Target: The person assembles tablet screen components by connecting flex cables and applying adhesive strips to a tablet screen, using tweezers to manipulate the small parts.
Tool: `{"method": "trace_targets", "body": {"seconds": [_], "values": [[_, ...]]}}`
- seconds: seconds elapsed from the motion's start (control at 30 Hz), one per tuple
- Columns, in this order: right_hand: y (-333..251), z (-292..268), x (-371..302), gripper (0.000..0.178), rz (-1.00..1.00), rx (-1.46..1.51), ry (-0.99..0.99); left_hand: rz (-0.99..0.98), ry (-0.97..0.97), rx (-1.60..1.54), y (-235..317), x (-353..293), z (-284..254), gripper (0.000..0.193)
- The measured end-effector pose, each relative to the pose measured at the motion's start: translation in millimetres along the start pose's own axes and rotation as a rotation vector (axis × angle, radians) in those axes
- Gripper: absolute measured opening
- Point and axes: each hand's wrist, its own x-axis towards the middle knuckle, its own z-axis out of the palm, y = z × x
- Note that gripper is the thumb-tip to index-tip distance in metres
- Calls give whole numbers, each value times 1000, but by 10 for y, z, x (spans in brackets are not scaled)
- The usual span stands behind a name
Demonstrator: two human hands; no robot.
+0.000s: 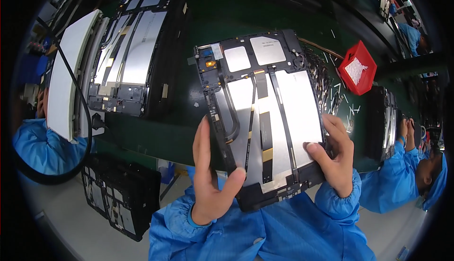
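Between my hands is an opened tablet (301, 105), its inside facing up, with silver battery panels, black ribbon cables and a black frame. It is tilted slightly, its near end over the table edge close to my body. My left hand (212, 180) grips the left side, thumb on the inner near corner and fingers along the outer edge. On the right side my right hand (335, 157) holds the frame, thumb resting on a silver panel and fingers around the edge. The undersides of both grips are hidden.
At the left lies a stack of similar opened tablets (142, 39) beside a white box-shaped device (71, 76) with a black cable. A red tray (345, 79) holds small white strips; dark strips (321, 79) lie near it. More tablets (118, 199) stand lower left. Co-workers in blue sit on both sides.
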Motion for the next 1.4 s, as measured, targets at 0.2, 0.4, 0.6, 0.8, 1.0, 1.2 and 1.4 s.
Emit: {"method": "trace_targets", "body": {"seconds": [0.2,0.4,0.6,0.8,1.0,1.2,1.4], "values": [[108,24,19,54,-85,99,-10,58,13,250,1,30,31,74],[-227,-151,-103,61,96,344,-158,300,150,525,-191,72,24,88],[-111,-549,237,68,-67,298,46,403,370,132,-190,255,144,85],[-43,-1091,1666,61,-142,607,196,298,375,346,-877,292,-187,71],[430,-1405,3390,41,-55,587,211,286,430,483,-775,299,-84,61],[453,-932,4189,33,-29,703,111,238,527,432,-799,255,-147,50],[611,-1011,4235,37,-307,-214,390,201,520,497,-696,275,-115,46]]}}
